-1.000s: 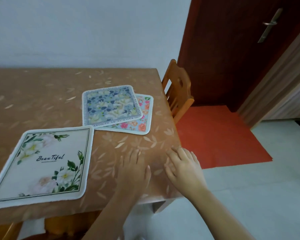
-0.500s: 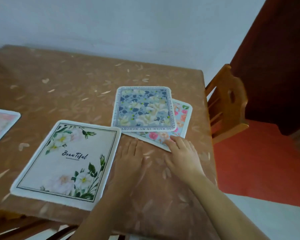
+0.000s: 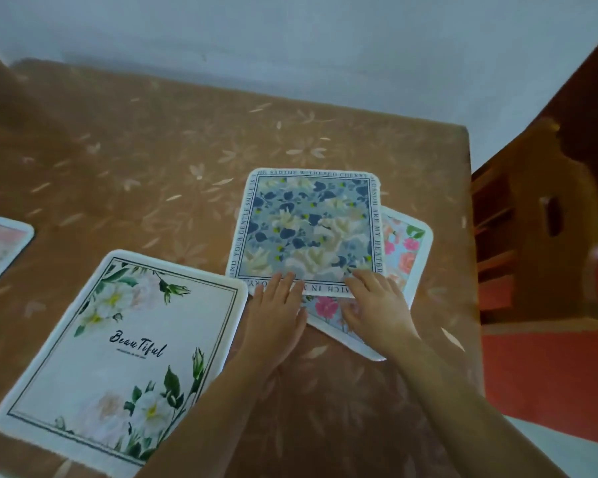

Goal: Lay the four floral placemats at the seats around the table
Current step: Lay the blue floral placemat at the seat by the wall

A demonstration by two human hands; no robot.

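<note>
A blue floral placemat [image 3: 308,229] lies on top of a pink rose placemat [image 3: 403,250] near the table's right side. My left hand [image 3: 273,315] lies flat, its fingertips touching the blue mat's near edge. My right hand [image 3: 377,305] rests with straight fingers over the blue mat's near right corner and on the rose mat beneath. A white "Beautiful" placemat [image 3: 125,357] lies at the near left. A pink placemat [image 3: 0,246] shows partly at the left edge.
The table [image 3: 135,160] wears a brown leaf-patterned cover and stands against a pale wall. A wooden chair [image 3: 539,229] stands at the table's right side, with red floor matting [image 3: 549,374] beyond it.
Both hands slid forward across the table from its near edge to the stacked mats. My view swung left and down, bringing the pink mat at the left into sight.
</note>
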